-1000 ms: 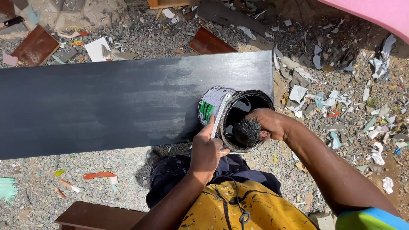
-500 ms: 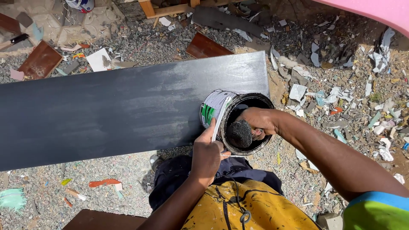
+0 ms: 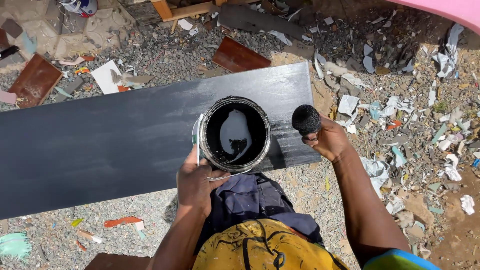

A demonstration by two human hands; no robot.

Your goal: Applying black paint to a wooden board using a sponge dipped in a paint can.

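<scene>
Steadying the paint can (image 3: 235,135) in left hand (image 3: 196,181) grip, right hand (image 3: 327,141) clutching black sponge (image 3: 305,119), fingers partly hidden.

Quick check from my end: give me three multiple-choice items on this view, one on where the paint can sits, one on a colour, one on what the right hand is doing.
1. Where is the paint can?
A. over the board's near edge
B. on the gravel by the pink sheet
C. on the brown tile

2. What colour is the paint on the board?
A. red
B. black
C. white

3. What does the right hand do?
A. rests empty
B. holds a black sponge
C. grips the can

Answers: 1 A, the left hand holds it there; 2 B, the whole board is dark; 3 B, the sponge sits above its fingers.
</scene>
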